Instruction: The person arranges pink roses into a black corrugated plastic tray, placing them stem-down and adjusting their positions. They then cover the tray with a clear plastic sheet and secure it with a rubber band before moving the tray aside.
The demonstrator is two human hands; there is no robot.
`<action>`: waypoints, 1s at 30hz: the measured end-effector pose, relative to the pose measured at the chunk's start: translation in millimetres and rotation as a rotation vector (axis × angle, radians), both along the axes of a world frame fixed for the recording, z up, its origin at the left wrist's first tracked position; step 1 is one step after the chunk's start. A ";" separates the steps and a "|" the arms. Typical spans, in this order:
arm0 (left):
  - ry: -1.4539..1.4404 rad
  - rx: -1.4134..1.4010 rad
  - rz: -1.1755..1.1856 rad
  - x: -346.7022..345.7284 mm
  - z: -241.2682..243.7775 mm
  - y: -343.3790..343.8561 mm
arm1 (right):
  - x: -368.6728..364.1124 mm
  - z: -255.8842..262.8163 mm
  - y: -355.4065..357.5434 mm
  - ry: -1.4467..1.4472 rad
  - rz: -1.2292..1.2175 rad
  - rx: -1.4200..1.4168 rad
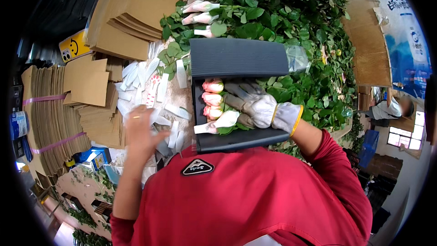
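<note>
My right hand (pixel 261 107), in a grey work glove with a yellow cuff edge, lies inside a black corrugated box (pixel 239 58) with its fingers spread. Beside its fingertips are three pink roses (pixel 212 99) in a row. Nearer my body, another rose in a white foam net sleeve (pixel 226 119) lies along the box's near side, with green leaves under it. My left hand (pixel 141 130) is bare, wears a ring and is blurred. It hovers left of the box over loose white foam net sleeves (pixel 163 87), thumb and fingers apart.
Rose stems with leaves (pixel 300 24) pile up beyond and right of the box, several buds sleeved. Cardboard sheets (pixel 126 17) and bundled cardboard (pixel 44 109) stand at left, near a yellow phone (pixel 73 46). Another person (pixel 385 109) is at far right.
</note>
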State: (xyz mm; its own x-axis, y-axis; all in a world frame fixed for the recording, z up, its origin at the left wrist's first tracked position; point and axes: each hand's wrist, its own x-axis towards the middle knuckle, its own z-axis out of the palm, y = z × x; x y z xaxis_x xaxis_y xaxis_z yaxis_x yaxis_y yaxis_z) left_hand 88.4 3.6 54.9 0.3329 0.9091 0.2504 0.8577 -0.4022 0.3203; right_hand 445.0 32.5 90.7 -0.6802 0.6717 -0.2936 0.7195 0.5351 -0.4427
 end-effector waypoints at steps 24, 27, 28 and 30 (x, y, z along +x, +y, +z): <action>0.011 -0.410 -0.275 -8.1 66.1 46.8 | 18.1 -14.7 -13.4 0.099 0.013 0.071; -0.340 -0.175 -0.437 55.9 42.8 48.4 | 16.3 -12.9 -10.5 0.055 0.038 0.111; -0.401 -0.104 -0.500 78.1 32.2 47.7 | 14.7 -10.0 -9.6 0.048 0.047 0.107; -0.416 -0.041 -0.583 108.1 14.1 56.0 | 12.8 -5.0 -7.8 0.030 0.053 0.100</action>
